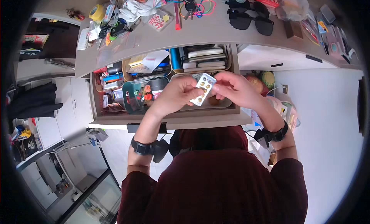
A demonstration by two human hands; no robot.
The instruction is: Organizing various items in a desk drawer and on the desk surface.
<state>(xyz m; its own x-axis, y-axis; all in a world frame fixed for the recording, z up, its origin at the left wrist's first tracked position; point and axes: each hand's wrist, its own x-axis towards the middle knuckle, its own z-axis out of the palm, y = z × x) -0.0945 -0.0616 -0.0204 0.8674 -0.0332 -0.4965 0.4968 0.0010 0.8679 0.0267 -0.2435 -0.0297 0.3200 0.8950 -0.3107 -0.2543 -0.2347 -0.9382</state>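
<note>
My left hand (pixel 176 94) holds a silver pill blister pack (pixel 206 86) above the open drawer (pixel 185 120), its thumb lying across the front. Several yellowish pills show through the pockets; the upper ones look emptied. My right hand (pixel 237 86) is at the pack's right edge with curled fingers. Whether it grips the pack or something small cannot be made out. Below both hands is a pale plastic bin (pixel 227 104), mostly covered by them, with a brown item (pixel 214 101) inside. To the left stands a green translucent bin (pixel 127 98) holding small orange-capped things.
Behind the hands, the desktop (pixel 202 30) overhangs the drawer. On it lie sunglasses (pixel 264 25), keys (pixel 189 14), a red pen (pixel 177 19) and white gloves (pixel 138 8). Rear drawer bins hold a blue box (pixel 175 58) and pale flat cases (pixel 206 53). A watermelon (pixel 267 79) sits beyond the drawer's right side.
</note>
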